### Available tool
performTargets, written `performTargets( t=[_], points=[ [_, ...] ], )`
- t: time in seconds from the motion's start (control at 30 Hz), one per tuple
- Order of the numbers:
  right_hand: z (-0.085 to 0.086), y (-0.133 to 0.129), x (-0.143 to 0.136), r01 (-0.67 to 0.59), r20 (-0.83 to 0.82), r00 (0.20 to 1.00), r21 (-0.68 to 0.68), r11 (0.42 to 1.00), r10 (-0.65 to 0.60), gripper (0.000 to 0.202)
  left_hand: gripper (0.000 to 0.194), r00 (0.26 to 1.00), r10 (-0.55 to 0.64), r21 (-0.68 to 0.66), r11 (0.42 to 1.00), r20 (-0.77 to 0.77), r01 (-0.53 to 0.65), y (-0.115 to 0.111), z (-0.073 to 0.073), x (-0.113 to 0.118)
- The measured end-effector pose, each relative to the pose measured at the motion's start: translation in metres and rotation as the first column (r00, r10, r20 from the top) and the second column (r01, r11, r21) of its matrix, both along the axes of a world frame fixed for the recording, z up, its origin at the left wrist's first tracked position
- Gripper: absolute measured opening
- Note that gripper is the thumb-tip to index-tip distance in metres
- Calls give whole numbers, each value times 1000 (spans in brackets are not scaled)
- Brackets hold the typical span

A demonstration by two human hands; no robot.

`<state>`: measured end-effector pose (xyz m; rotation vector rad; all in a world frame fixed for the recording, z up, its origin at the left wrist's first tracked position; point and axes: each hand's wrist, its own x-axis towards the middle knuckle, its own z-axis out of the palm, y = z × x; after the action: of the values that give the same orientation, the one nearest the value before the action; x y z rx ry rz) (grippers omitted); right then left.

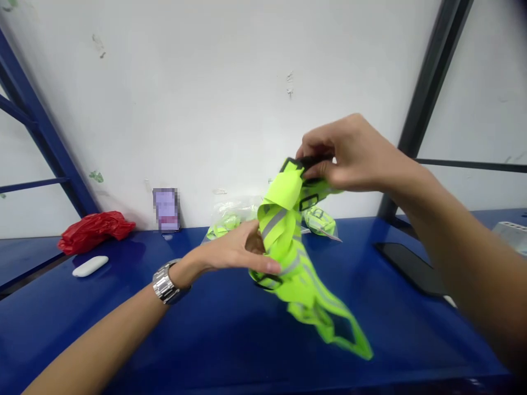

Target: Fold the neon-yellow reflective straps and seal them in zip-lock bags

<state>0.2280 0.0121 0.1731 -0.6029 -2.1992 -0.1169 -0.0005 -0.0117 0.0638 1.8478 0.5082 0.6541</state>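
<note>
A bundle of neon yellow reflective straps [284,233] with grey stripes and black buckles hangs in the air above the blue table [214,334]. My right hand [333,156] pinches its black buckle part at the top, fingers closed. Lower down on the left side, my left hand [242,249] grips the straps between thumb and fingers, and some of its fingers are hidden behind them. A loose strap loop dangles toward the lower right, slightly blurred. My left wrist has a silver watch.
Clear bags with neon straps [321,220] lie by the wall behind the bundle. A red plastic bag [96,230], a white case [90,266] and an upright phone [167,210] are on the left. A dark phone [407,266] lies at the right.
</note>
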Motion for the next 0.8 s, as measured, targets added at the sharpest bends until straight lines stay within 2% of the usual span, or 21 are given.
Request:
performTargets(
  t=[0.07, 0.13, 0.17, 0.23, 0.3, 0.33, 0.37, 0.4, 0.43, 0.47, 0.5, 0.57, 0.6, 0.63, 0.67, 0.7, 0.77, 0.8],
  points=[
    [3, 0, -5, 157, -48, 987, 149, 976, -151, 20, 68, 1000, -7, -103, 995, 17, 8, -4, -14, 7],
    [5, 4, -7, 269, -146, 959, 201, 942, -243, 14, 77, 998, 55, -122, 991, -15, -57, -10, -23, 14],
    [7, 6, -7, 307, -192, 944, 208, 929, -269, 11, 75, 996, 77, -102, 991, -44, -81, -12, -25, 18],
    [10, 12, -4, 360, -264, 916, 203, 910, -303, 9, 54, 989, 78, -19, 996, -129, -82, -13, -23, 23],
    [15, 14, 1, 386, -306, 897, 193, 902, -319, 9, 34, 962, 100, 128, 989, -253, -70, -6, -15, 24],
    [17, 14, 4, 403, -333, 885, 198, 894, -325, 10, 30, 935, 168, 241, 966, -312, -93, 0, -9, 23],
    [19, 12, 7, 424, -361, 872, 215, 880, -332, 10, 30, 894, 277, 381, 915, -353, -133, 9, -2, 20],
    [21, 9, 10, 446, -390, 858, 246, 860, -334, 10, 31, 835, 419, 537, 823, -356, -184, 20, 6, 17],
    [23, 5, 12, 465, -417, 848, 289, 837, -327, 9, 33, 766, 574, 705, 669, -289, -235, 32, 14, 13],
    [23, 1, 13, 480, -455, 836, 339, 809, -305, 8, 31, 718, 668, 834, 498, -196, -236, 44, 23, 9],
    [23, -3, 13, 488, -491, 827, 388, 782, -273, 8, 28, 684, 723, 915, 338, -102, -221, 57, 32, 4],
    [16, -8, 10, 481, -528, 825, 473, 738, -199, 10, 26, 547, 828, 969, 25, 118, -248, 80, 47, -6],
    [8, -8, 7, 462, -517, 837, 497, 735, -177, 11, 27, 473, 857, 961, -81, 203, -266, 89, 52, -12],
    [-2, -7, 4, 417, -446, 876, 514, 750, -181, 12, 27, 406, 884, 955, -126, 231, -269, 97, 55, -18],
    [-14, -4, 0, 358, -347, 917, 492, 793, -199, 9, 29, 356, 915, 963, -104, 190, -247, 104, 56, -24],
    [-30, 0, -4, 292, -233, 950, 434, 852, -207, 6, 31, 327, 940, 978, -26, 95, -208, 109, 53, -30],
    [-66, 11, -11, 186, 43, 979, 224, 957, -201, 6, 34, 318, 937, 975, 189, -143, -120, 115, 44, -41],
    [-85, 18, -14, 168, 146, 972, 108, 980, -183, 7, 33, 325, 916, 957, 276, -234, -88, 117, 37, -47]
  ],
)
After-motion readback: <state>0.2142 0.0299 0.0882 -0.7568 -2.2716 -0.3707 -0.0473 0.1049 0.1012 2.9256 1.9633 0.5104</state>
